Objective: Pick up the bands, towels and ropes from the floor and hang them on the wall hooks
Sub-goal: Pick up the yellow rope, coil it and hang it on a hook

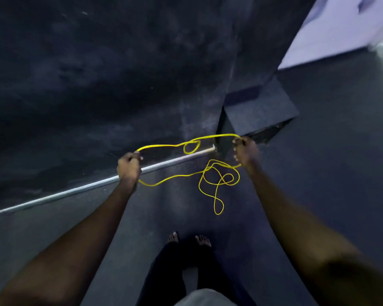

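A thin yellow rope (217, 184) is stretched between my two hands in front of a dark wall. My left hand (128, 165) grips one part of it at the left, fingers curled round it. My right hand (244, 152) grips it at the right. One strand runs in an arc between the hands with a small loop in it. Below, the slack hangs in several tangled loops toward the floor. No wall hook shows in this blurred view.
A dark wall (97, 85) fills the upper left, with a pale metal strip (75, 191) along its foot. A dark block (261, 111) stands at the wall's corner. My bare feet (188, 238) stand on the dark floor. A light wall (341, 29) lies at the top right.
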Demonstrator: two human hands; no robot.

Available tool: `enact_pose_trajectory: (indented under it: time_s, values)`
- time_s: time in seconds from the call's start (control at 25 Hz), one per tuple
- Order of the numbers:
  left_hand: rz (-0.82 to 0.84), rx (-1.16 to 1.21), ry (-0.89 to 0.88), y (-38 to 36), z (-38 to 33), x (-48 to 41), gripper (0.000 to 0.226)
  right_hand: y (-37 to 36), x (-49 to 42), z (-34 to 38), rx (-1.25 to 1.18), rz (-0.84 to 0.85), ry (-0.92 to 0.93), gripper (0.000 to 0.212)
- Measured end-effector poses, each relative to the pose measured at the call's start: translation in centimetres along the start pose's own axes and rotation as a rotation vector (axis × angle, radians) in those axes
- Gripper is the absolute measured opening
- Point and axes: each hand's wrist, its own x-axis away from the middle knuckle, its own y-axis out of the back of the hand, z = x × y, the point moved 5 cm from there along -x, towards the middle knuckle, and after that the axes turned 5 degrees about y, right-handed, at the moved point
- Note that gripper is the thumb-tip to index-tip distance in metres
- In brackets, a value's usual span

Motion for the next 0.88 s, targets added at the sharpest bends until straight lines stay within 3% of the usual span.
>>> enact_pose_trajectory:
  time_s: [0.12,0.2,0.28,0.36,0.52,0.64,0.76,0.84,0.88]
  values:
    - [-0.104,0.290,0.101,8.0,0.7,0.3,0.024,1.1,1.1,3.0,-0.019,-0.088,-0.027,0.030]
    - [-0.002,0.356,0.139,10.6,0.8,0.5,0.026,-0.3,2.0,3.9,0.026,-0.029,0.021,0.048]
    - [0.175,0.365,0.151,11.6,0.1,1.6,0.024,-4.3,3.1,5.5,0.117,0.166,0.128,0.047]
    - [0.299,0.417,0.134,12.2,-1.1,3.1,0.023,-7.9,7.5,10.0,0.235,0.374,0.283,0.024]
    - [0.420,0.478,0.012,14.2,-5.3,6.0,0.022,-14.6,16.3,17.5,0.401,0.824,0.595,0.016]
    - [0.461,0.436,-0.080,16.5,-7.3,7.2,0.026,-16.7,21.7,23.9,0.529,1.019,0.816,0.015]
    - [0.426,0.429,-0.144,18.5,-8.2,7.5,0.025,-17.6,25.5,29.2,0.625,1.146,0.944,0.013]
    - [0.304,0.602,-0.126,20.4,-8.8,7.5,0.023,-18.1,26.3,30.3,0.612,1.190,0.908,0.014]
    - [0.248,0.770,-0.084,21.8,-8.8,7.5,0.021,-18.3,25.9,30.5,0.563,1.119,0.885,0.014]
